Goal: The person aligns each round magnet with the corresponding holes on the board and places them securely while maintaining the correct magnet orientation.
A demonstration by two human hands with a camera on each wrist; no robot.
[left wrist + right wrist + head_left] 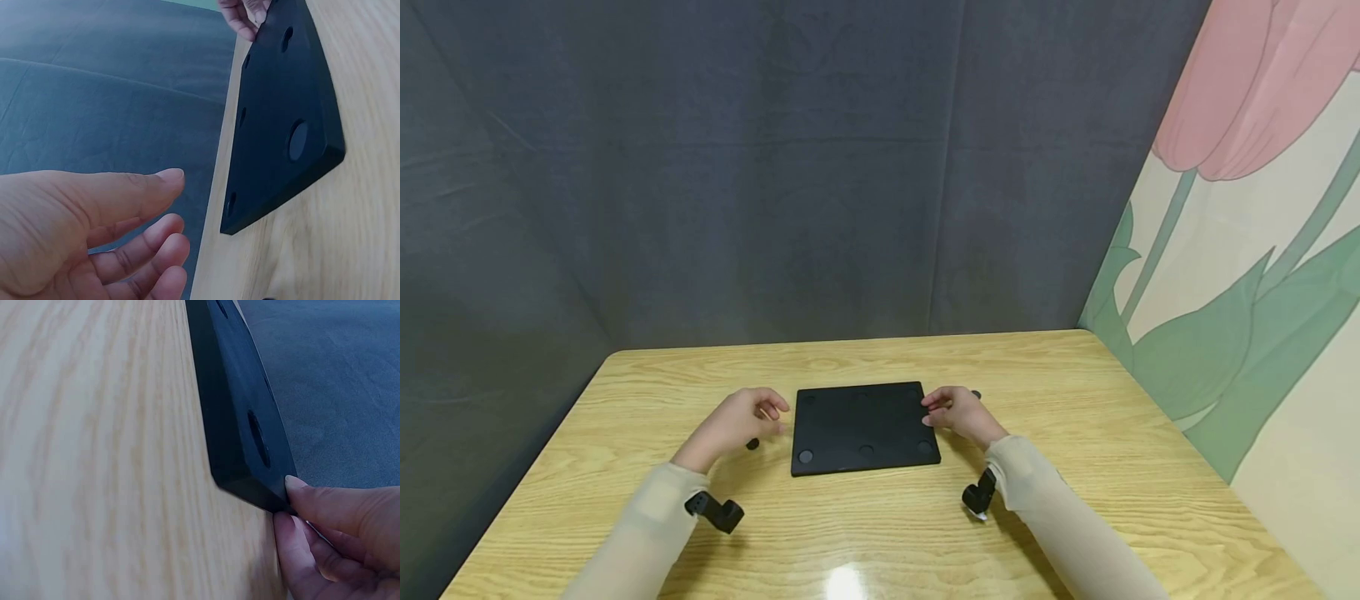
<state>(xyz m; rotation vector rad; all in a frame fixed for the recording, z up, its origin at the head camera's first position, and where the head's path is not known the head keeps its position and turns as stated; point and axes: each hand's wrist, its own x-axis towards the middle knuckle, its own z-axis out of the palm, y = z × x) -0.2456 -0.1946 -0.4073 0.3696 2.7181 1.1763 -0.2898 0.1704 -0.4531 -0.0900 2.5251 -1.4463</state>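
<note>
A flat black rectangular board (863,425) with several round recesses lies on the wooden table in front of me. My right hand (958,413) is at its right edge. In the right wrist view, the thumb (325,503) rests on the board's upper face near the side and the index finger sits against the edge below, pinching it. To the left of the board, my left hand (748,419) hovers apart from it, holding nothing. Its fingers (147,253) are loosely bent, the thumb above them in the left wrist view.
The wooden table (850,533) has a dark grey curtain (775,183) behind it and along its left. On the right is a wall (1285,333) painted with pink tulips. Small dark round things show beside the left hand (752,443) and behind the right hand (976,393).
</note>
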